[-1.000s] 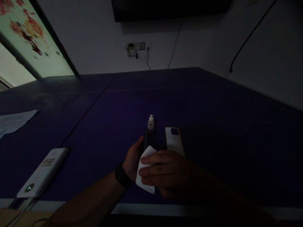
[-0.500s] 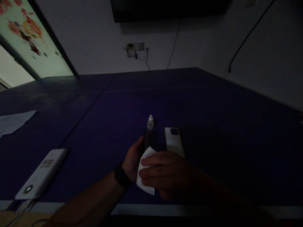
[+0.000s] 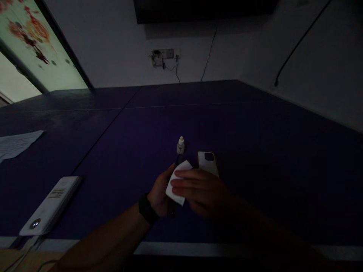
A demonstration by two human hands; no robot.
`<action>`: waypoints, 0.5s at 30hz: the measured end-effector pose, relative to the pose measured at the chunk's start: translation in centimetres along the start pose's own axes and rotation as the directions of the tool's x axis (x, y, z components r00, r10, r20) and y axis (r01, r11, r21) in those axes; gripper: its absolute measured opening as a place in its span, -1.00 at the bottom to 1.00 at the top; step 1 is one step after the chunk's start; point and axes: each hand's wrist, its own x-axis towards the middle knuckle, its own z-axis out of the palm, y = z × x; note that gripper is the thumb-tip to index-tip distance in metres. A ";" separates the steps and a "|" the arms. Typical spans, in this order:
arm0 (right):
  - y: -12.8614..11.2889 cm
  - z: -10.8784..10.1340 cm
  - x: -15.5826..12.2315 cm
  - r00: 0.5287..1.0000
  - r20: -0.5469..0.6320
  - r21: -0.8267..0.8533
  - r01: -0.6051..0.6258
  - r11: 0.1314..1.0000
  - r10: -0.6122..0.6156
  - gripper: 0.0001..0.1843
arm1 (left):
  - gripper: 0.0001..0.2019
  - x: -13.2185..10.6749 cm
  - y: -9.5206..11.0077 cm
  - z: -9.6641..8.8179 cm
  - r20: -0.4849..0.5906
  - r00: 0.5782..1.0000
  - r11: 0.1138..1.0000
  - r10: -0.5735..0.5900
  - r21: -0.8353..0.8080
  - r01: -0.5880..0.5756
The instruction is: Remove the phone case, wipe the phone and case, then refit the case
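"What's the left hand holding?"

"A slim dark object; it's too dim to say exactly what it is. The hand wraps around its lower part, so that grip looks closed on it."

"And the right hand?"

"Its fingers lie across a folded white wipe, pressing it onto the dark object from the right. That grip looks closed on the wipe, though the thumb is hidden."

"Which way does the dark object lie?"

"Its long axis runs front to back over the worktop, tilted slightly, with the far end pointing away from the person. The near end pokes out below the left hand. The whole thing sits near the front edge, about midway along it. Whether it touches the surface, I can't tell in this light."

"Which hand is nearer the far end?"

"The right, with the wipe between its fingers and the object. The left sits lower down, closer to the person."

"What's around them?"

"A small white dropper bottle stands upright just beyond the far end. A phone in a pale case lies just beyond the right fingers, camera bump facing away from the person. Over toward the left edge are a white power bank and, farther along, a printed paper sheet."
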 end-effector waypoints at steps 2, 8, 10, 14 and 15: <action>-0.7 0.1 0.2 0.996 0.023 0.053 0.088 0.995 -0.089 -0.69 | -0.53 -0.3 0.2 0.4 0.038 0.993 0.992 -0.115 -0.054 0.117; 0.2 -0.2 0.0 0.802 -0.388 0.096 -0.454 0.886 0.453 -0.77 | -0.68 -0.5 0.3 1.9 -0.089 0.994 0.997 0.059 -0.034 -0.062; 1.1 0.1 -0.2 0.584 -0.457 0.263 -0.632 0.729 0.671 -0.84 | -0.70 -0.6 0.2 2.1 -0.103 0.993 0.998 0.063 0.035 -0.060; 2.4 0.8 -0.1 0.490 -0.398 0.398 -0.670 0.627 0.776 -0.81 | -0.71 -0.6 -0.2 2.0 -0.118 0.990 0.995 0.077 0.078 -0.068; 2.6 1.0 0.0 0.529 -0.412 0.341 -0.666 0.664 0.742 -0.83 | -0.71 -0.6 -0.3 1.9 -0.125 0.990 0.994 0.070 0.090 -0.059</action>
